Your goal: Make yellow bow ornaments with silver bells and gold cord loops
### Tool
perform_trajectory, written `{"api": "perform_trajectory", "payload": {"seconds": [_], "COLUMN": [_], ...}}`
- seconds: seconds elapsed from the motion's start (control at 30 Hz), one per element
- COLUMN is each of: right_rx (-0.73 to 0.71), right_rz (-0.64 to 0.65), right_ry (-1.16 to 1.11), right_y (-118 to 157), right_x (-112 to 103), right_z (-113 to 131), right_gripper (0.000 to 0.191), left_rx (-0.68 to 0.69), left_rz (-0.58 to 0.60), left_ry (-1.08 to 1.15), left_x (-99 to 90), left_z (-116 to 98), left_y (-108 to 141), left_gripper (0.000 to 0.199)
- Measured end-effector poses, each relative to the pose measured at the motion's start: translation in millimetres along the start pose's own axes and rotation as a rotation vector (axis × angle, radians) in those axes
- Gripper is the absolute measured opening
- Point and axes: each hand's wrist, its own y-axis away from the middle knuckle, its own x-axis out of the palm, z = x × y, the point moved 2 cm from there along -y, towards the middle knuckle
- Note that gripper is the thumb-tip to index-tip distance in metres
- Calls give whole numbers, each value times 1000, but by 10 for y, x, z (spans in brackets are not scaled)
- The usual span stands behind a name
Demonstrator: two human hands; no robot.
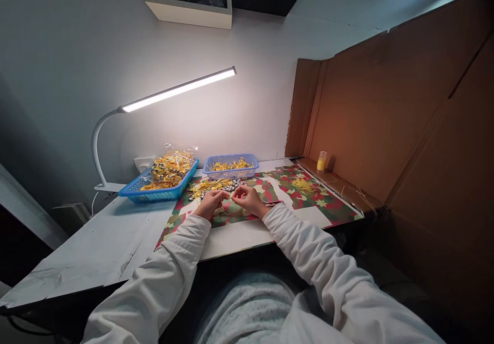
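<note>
My left hand (210, 203) and my right hand (250, 200) meet close together over the patterned mat, each closed in a pinch. A tiny pale-yellow bit shows between their fingertips, too small to name. Below them a thin yellow string (222, 212) curves over the mat. Just beyond my hands lies a heap of yellow strands (210, 185) mixed with silvery round pieces (233, 184). A dark slim tool (273, 203), partly hidden, lies beside my right wrist.
A blue basket (154, 196) piled with yellow-and-silver pieces stands at left, a lilac basket (230, 173) behind my hands. Yellow strings (304, 185) lie at right. A small yellow bottle (321, 162) stands by the cardboard wall (386, 102). A lit lamp (179, 91) hangs over the table (96, 246).
</note>
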Motion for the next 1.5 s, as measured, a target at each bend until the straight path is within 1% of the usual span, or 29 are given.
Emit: {"api": "perform_trajectory", "payload": {"seconds": [0.23,0.47,0.63,0.73,0.87,1.2,1.5], "right_rx": [-23,-124,-152,-154,-152,-103,-73], "right_rz": [-11,-81,-103,-118,-132,-170,-182], "right_ry": [14,64,103,126,162,275,360], "right_y": [3,28,26,21,17,30,57], "right_x": [-2,-36,-20,-13,-9,17,21], "right_z": [4,93,75,39,11,46,112], "right_gripper": [2,7,7,6,10,17,11], "left_rx": [25,65,94,102,112,152,150], "left_rz": [-11,-25,-27,-28,-26,-8,-12], "left_ry": [-19,-59,-81,-94,-108,-139,-171], "left_x": [4,6,13,18,28,63,77], "left_z": [-5,-27,-42,-45,-56,-125,-138], "left_y": [-1,-3,17,23,30,98,103], "left_gripper": [23,23,23,23,23,26,24]}}
